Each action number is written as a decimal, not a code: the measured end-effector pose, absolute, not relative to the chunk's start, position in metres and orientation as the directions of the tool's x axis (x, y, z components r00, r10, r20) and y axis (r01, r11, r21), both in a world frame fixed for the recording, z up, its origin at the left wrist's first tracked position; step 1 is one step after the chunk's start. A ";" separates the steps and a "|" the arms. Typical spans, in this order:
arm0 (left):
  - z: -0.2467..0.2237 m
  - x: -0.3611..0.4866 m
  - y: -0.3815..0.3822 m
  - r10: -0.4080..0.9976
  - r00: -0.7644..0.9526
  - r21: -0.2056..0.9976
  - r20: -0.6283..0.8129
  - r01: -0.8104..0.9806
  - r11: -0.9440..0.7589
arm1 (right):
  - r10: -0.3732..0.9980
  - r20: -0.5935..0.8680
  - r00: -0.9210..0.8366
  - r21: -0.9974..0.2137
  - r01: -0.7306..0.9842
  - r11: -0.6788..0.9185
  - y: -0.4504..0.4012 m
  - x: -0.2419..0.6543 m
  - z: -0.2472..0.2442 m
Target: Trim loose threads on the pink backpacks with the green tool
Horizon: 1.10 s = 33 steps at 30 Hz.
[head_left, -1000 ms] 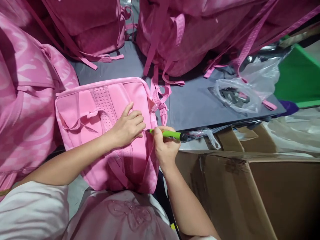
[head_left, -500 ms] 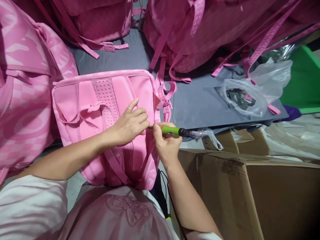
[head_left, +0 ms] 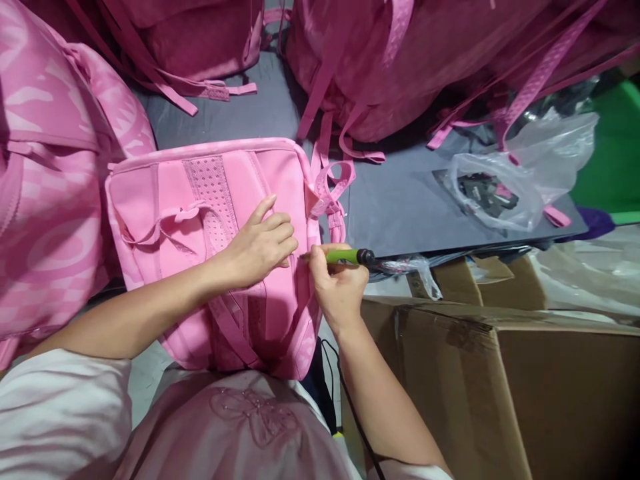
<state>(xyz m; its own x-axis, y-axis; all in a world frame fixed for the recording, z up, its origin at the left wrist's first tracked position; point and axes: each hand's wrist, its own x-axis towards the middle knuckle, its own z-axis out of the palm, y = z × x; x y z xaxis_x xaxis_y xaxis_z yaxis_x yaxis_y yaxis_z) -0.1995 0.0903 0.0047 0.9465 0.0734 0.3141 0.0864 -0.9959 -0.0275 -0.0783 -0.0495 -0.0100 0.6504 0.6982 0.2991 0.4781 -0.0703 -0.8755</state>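
Observation:
A pink backpack (head_left: 287, 173) lies with its padded back panel and straps facing up, close against my body. My left hand (head_left: 263, 247) rests on that panel. Its little finger sticks out, while the other fingers bend down and pinch at the fabric near the right edge; the fingertips are partly hidden. In my right hand (head_left: 340, 287) is a green pen-like tool (head_left: 347, 257) with a black end, gripped between thumb and fingers. The tool's thin tip points left, close beside my left fingertips. Whether it touches the fabric I cannot tell.
More pink backpacks (head_left: 45, 187) stand at the left and along the back, straps trailing on the grey table (head_left: 395, 207). A clear plastic bag (head_left: 540, 160) holds small black pieces. At the lower right stands a cardboard box (head_left: 450, 373); a green bin (head_left: 617, 147) is behind.
My right hand and the green tool have shifted very slightly right. The left hand stays at nearly the same spot on the backpack.

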 end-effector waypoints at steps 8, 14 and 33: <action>0.032 -0.194 0.112 0.003 0.980 -0.015 0.197 0.007 -1.000 | 0.702 0.297 0.647 -0.868 0.490 -0.084 -0.058 -0.076 -0.007; 0.083 -0.183 0.141 0.093 0.995 -0.072 0.031 0.095 -0.993 | 0.754 0.403 0.519 -0.875 0.460 0.151 -0.070 -0.088 -0.007; 0.099 -0.243 0.040 0.398 0.855 0.044 0.333 0.408 -0.912 | 0.655 0.745 0.123 -0.500 0.753 0.427 -0.077 -0.096 -0.005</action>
<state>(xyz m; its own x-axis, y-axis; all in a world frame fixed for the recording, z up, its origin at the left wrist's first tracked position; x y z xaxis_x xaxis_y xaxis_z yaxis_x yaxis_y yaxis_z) -0.2426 0.0395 0.0990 0.8547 0.3985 0.3328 0.4082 -0.9119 0.0437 -0.0961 -0.0770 -0.0048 0.1233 0.6553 0.7452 0.7530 0.4273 -0.5004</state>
